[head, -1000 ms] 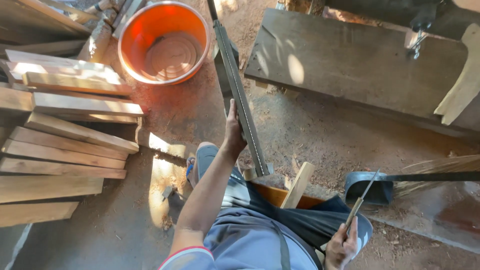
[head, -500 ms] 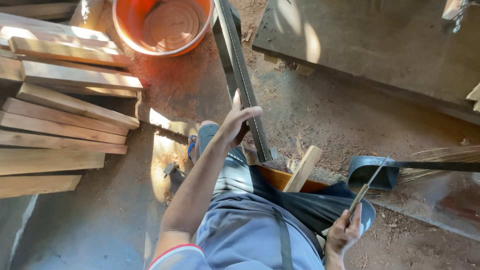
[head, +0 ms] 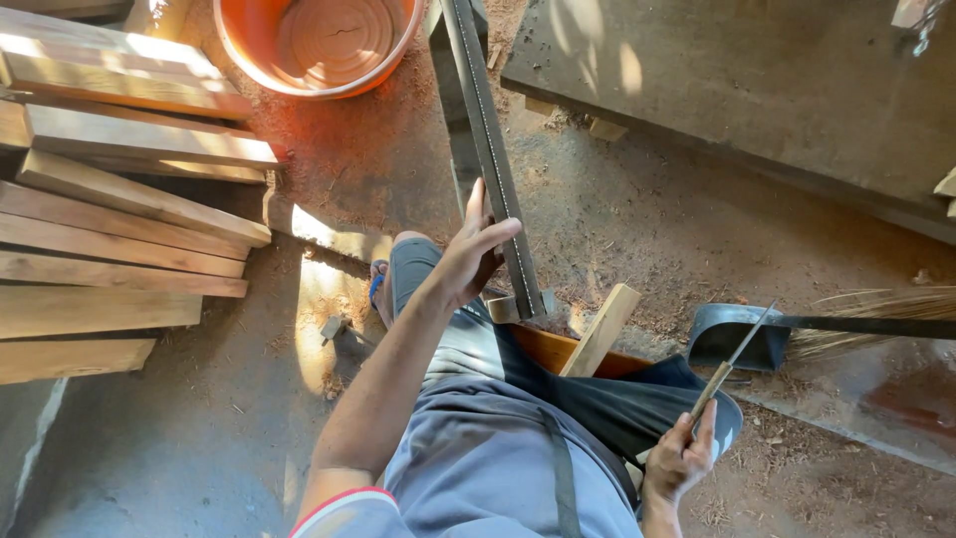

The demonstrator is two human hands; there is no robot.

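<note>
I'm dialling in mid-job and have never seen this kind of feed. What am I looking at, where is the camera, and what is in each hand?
There is no machine here: a head-worn camera looks down at a seated person's two bare hands. The left hand grips a long dark metal bar that slants up and away over the dirt floor. The right hand holds a slim file with a wooden handle. Nearby are stacked wooden planks, an orange basin, a dark dustpan and a broom.

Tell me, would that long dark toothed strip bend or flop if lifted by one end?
Probably springy: the saw blade looks thin and very long. The left hand steadies it partway along, suggesting it wobbles. Its toothed edge likely snags skin.
</note>
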